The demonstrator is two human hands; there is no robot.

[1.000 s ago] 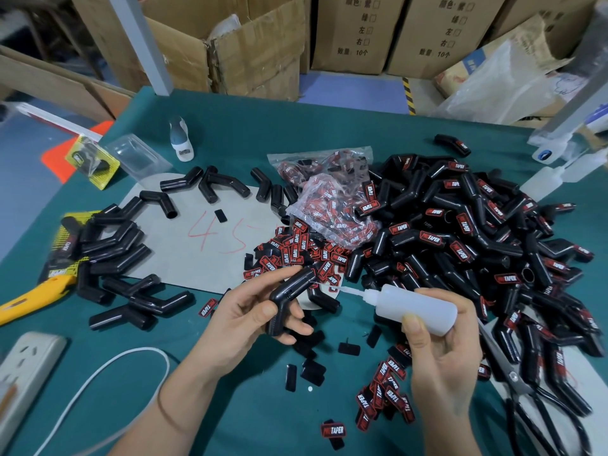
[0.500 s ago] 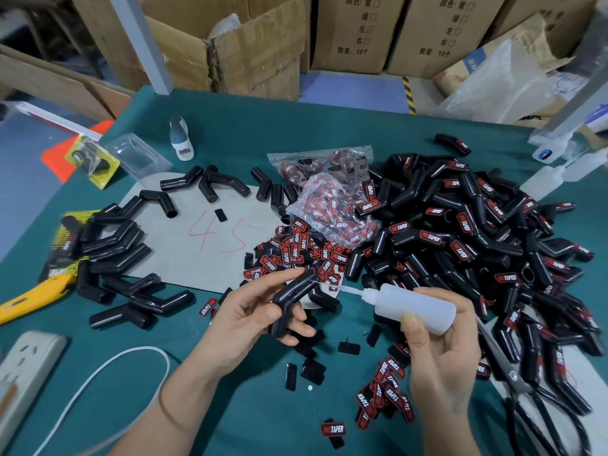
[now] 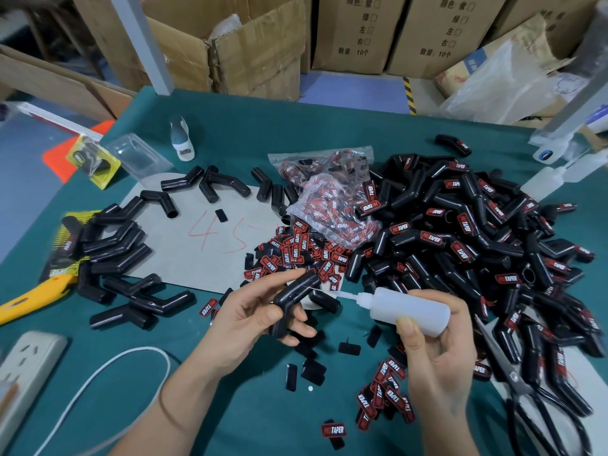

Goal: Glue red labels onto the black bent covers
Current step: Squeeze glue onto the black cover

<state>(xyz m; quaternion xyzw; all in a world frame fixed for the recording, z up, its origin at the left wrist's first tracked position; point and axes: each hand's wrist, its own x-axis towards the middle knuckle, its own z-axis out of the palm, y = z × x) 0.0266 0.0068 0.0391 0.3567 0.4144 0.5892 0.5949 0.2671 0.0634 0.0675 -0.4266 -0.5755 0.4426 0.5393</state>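
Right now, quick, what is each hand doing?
Left hand: closed, holding a black bent cover.
Right hand: closed, holding a white glue bottle, nozzle toward the cover.

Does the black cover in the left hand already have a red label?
No, the bent cover held by the left hand shows only bare black.

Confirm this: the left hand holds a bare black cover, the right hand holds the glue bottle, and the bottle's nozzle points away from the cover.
Not quite. In the head view the glue bottle in the right hand points its nozzle toward the black cover held by the left hand, not away.
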